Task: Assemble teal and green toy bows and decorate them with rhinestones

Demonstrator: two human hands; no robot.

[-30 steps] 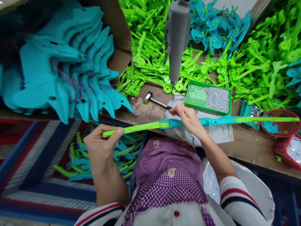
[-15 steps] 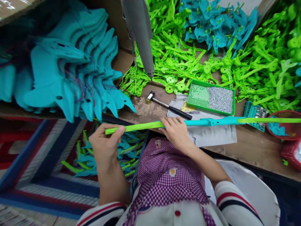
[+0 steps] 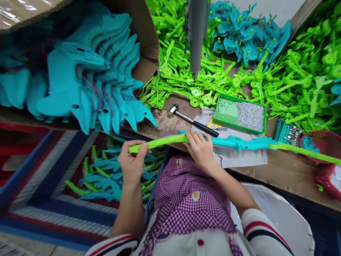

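A long blue and green plastic part [image 3: 241,143] stretches across the front edge of the bench, with a green arm at either end of its blue middle. My left hand [image 3: 133,158] pinches the tip of the left green arm between thumb and fingers. Closed over the joint where that arm meets the blue body is my right hand [image 3: 199,146]. Just beyond it lies a hammer [image 3: 186,119] with a black handle. A grey cloth [image 3: 239,159] is spread under the part.
A grey power screwdriver [image 3: 198,42] hangs over the bench. Small metal pieces fill half a green basket [image 3: 221,112]. Heaped green parts [image 3: 237,81] cover the back. Blue shells [image 3: 69,81] fill a carton at left; below is a striped bin [image 3: 45,185] of assembled parts.
My left hand has moved right and slightly down with the green arm's tip. The part now bends, its right arm sloping downward. The view has shifted slightly.
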